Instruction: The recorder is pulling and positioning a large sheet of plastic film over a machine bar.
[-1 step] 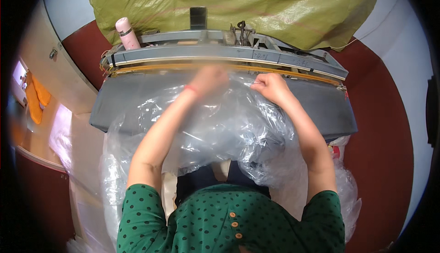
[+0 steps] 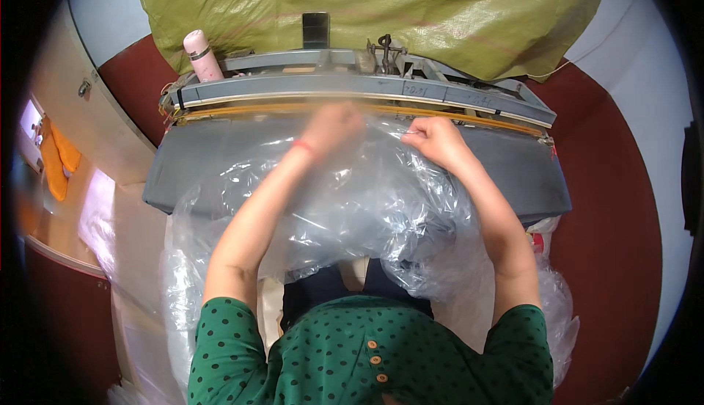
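Note:
A large sheet of clear plastic film (image 2: 352, 207) lies crumpled over the grey padded surface of a long bench machine (image 2: 198, 144) and hangs down at its near side. My right hand (image 2: 438, 143) pinches the film's upper edge between thumb and fingers, close to the machine's yellowish strip (image 2: 257, 107). To its left, my left hand (image 2: 336, 130) is over the far part of the film, beside the same strip. A blur hides its fingers, so I cannot tell whether it grips the film. A pink band circles my left wrist.
A pink bottle (image 2: 203, 56) stands at the machine's back left. A metal clamp (image 2: 386, 54) sits on the back frame, with a dark upright plate (image 2: 316, 29) behind it. Yellow-green sheeting (image 2: 411, 9) hangs at the back. On the left is a door (image 2: 95, 75).

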